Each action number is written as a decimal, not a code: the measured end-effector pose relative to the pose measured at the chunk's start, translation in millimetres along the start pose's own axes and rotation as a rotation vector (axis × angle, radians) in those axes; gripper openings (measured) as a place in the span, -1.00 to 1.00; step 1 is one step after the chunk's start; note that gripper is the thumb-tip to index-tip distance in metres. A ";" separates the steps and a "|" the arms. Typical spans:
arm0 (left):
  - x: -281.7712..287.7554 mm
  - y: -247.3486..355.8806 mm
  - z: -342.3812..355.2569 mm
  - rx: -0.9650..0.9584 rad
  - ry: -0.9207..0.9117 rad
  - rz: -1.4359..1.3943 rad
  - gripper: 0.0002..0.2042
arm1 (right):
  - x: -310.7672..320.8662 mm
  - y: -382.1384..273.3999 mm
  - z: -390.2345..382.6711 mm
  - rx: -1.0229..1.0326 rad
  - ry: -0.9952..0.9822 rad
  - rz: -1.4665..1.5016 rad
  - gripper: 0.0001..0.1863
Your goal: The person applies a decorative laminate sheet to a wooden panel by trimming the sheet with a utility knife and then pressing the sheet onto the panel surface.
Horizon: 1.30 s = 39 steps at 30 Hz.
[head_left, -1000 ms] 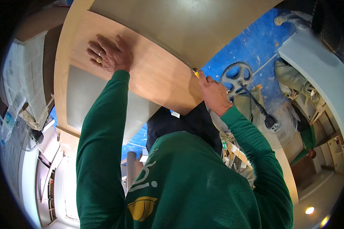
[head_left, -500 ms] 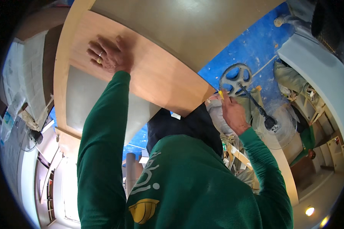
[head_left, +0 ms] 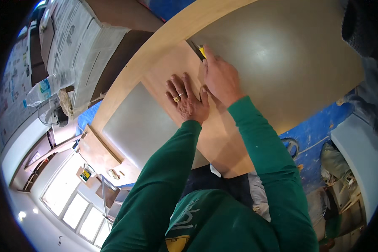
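Observation:
My left hand (head_left: 186,102), with rings, lies with fingers spread on a pale wooden strip (head_left: 224,149) between two grey sheets. My right hand (head_left: 224,79) is closed on a yellow cutter (head_left: 203,53), held at the edge of the larger grey sheet (head_left: 285,46), near that sheet's upper left corner. The right hand is just right of my left fingers and partly hides the cutter. The smaller grey sheet (head_left: 130,126) lies left of my left arm. Both sheets and the strip sit within a light wooden board (head_left: 155,46).
Upper left stands a newspaper-covered surface (head_left: 73,42) with a plastic bottle (head_left: 46,88) and a fan (head_left: 49,115). Right of the board are a blue floor covering (head_left: 313,126), a metal fan base (head_left: 290,147) and piled cloths (head_left: 332,164). Windows (head_left: 71,201) show at lower left.
The view has swung toward the board's left end. My right hand has moved with the cutter from the strip's right end to the upper left end of the seam, beside my left hand.

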State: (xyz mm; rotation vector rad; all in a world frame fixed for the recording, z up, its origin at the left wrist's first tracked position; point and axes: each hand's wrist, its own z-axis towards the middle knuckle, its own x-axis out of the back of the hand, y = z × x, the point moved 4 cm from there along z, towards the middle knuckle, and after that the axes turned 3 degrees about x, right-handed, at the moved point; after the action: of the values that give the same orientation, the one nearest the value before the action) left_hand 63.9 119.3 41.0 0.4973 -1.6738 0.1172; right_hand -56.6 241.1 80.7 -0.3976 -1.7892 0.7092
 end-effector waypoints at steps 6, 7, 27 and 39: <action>-3.1 -1.9 1.2 0.015 -0.030 0.010 -0.14 | -20.2 -12.9 24.4 -0.053 -0.092 -0.068 -0.63; -2.9 -2.9 1.0 0.017 -0.030 0.008 -0.13 | -21.2 -14.3 25.7 -0.055 -0.100 -0.070 -0.63; -0.1 -2.1 1.7 0.020 -0.056 0.127 0.18 | -11.8 -32.1 27.9 -0.029 -0.101 -0.178 -0.41; 2.0 -1.3 -0.7 -0.004 -0.040 0.039 -0.14 | -7.5 -19.9 -5.1 -0.085 -0.206 -0.132 -0.54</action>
State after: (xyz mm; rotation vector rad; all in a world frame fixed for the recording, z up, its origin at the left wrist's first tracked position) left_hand 64.9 117.9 42.8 0.4662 -1.7235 0.1329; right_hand -47.9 222.8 88.9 -0.2679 -2.0250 0.5998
